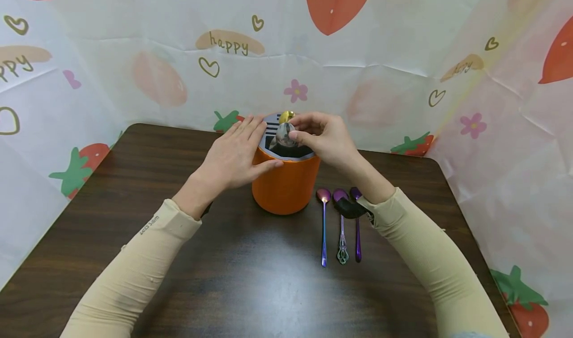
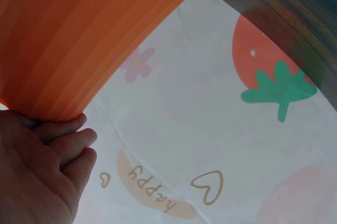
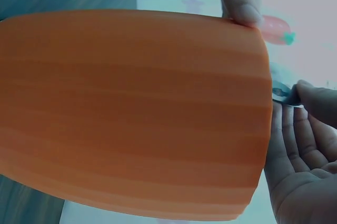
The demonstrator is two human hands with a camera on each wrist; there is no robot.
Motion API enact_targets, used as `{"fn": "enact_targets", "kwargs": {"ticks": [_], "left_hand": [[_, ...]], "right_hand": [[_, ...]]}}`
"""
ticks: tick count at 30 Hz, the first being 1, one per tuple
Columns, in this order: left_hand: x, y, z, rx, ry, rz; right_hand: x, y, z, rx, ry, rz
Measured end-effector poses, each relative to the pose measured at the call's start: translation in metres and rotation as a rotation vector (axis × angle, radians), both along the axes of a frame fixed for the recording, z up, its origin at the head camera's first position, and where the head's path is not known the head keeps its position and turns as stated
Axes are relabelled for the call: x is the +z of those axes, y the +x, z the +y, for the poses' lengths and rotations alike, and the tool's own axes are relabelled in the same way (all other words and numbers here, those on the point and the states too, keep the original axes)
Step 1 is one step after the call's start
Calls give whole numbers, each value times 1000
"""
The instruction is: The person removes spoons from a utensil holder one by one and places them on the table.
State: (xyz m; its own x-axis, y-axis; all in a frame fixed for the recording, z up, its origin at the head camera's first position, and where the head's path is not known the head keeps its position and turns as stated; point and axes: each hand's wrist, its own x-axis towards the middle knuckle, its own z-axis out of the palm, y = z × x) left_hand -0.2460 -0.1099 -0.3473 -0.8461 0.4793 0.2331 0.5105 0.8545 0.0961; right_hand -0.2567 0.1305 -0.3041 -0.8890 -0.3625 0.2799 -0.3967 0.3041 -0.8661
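An orange round holder with a grey slotted top stands on the table. My left hand rests against its near-left rim, fingers stretched out along the edge; the left wrist view has this hand at the orange wall. Over the holder's dark opening, my right hand pinches a silver spoon by its bowl between thumb and fingers. The spoon's handle is hidden. Just behind it shows a gold spoon bowl. In the right wrist view the silver spoon peeks past the rim under my right thumb.
Right of the holder, three spoons lie side by side on the dark wooden table: a rainbow spoon, an ornate-handled spoon and a purple spoon. My right wrist strap overlaps two of them. A printed curtain surrounds the table's back and sides.
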Motion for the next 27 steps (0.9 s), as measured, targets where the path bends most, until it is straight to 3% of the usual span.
{"fn": "enact_targets", "kwargs": {"ticks": [11,19,27], "left_hand": [[0,0,0,-4,1,9],[0,0,0,-10,-1,15],[2,0,1,-2,-10,6]], "right_hand": [[4,6,8,35,-175,-4],[15,10,14,-7,-254,32],[29,17,18,13,-383,71]]}}
